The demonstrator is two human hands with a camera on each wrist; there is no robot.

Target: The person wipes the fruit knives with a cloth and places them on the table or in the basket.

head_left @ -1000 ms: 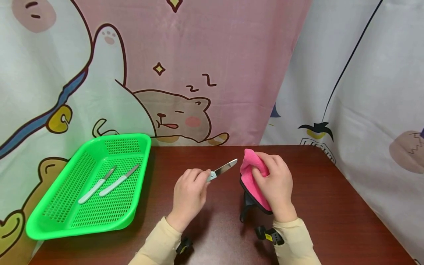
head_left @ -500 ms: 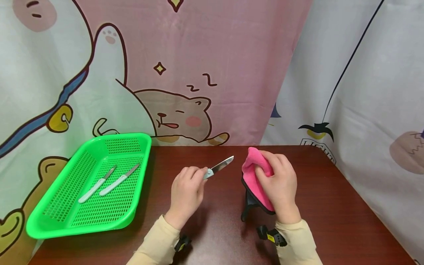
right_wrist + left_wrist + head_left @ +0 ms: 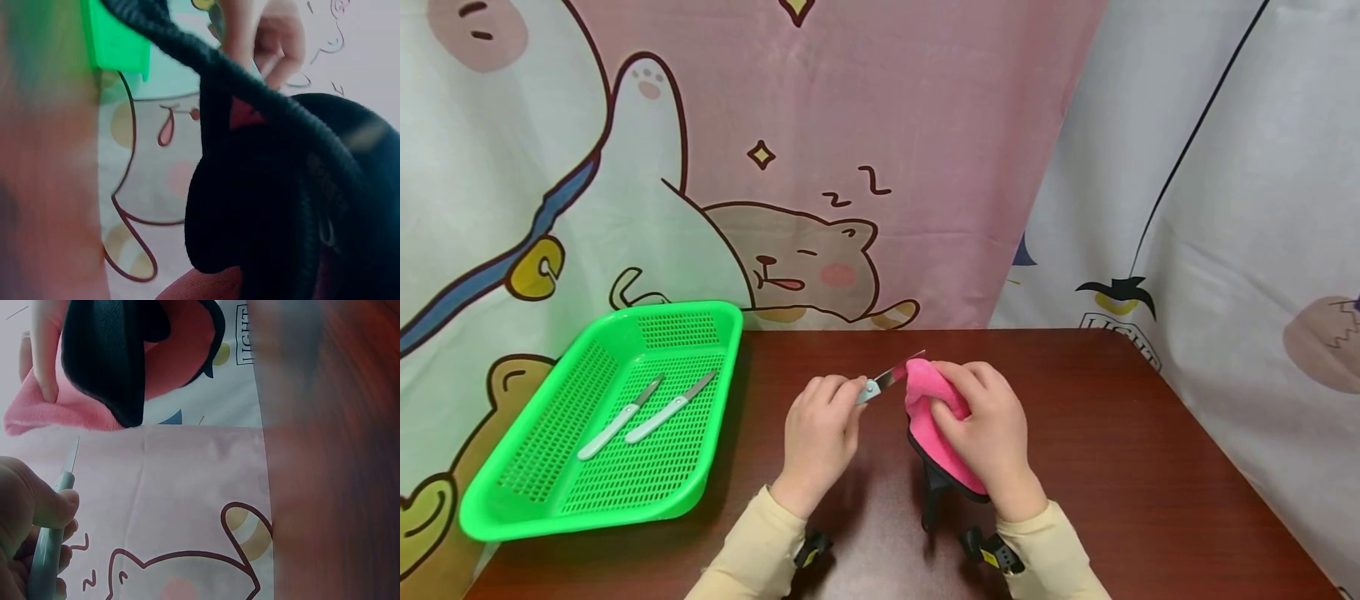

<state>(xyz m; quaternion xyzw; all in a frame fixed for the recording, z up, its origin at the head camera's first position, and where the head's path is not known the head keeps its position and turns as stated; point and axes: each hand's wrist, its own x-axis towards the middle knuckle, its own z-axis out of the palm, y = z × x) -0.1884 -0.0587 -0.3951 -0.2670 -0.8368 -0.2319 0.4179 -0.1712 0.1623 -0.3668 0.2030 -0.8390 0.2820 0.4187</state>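
Note:
My left hand (image 3: 822, 437) grips a small knife (image 3: 870, 391) by its pale handle, with the blade pointing up and to the right. In my right hand (image 3: 988, 433) is a bunched pink cloth (image 3: 936, 437) with black edging, pinched between thumb and fingers. The cloth's upper corner is right at the blade's tip in the head view, and pink shows on the blade. Seen from the left wrist, the knife handle (image 3: 47, 556) lies under my thumb, below the cloth's black underside (image 3: 103, 362). That black material (image 3: 250, 206) fills much of the right wrist view.
A green plastic basket (image 3: 696, 492) stands at the left of the dark wooden table (image 3: 1135, 467). Two knives (image 3: 658, 418) with white handles lie in it. Behind the table hangs a curtain (image 3: 940, 167) with cartoon animals. Each wrist wears a black strap with a camera.
My right hand has moved left with the pink cloth, up to the knife's blade. The left hand has shifted slightly left, still gripping the knife.

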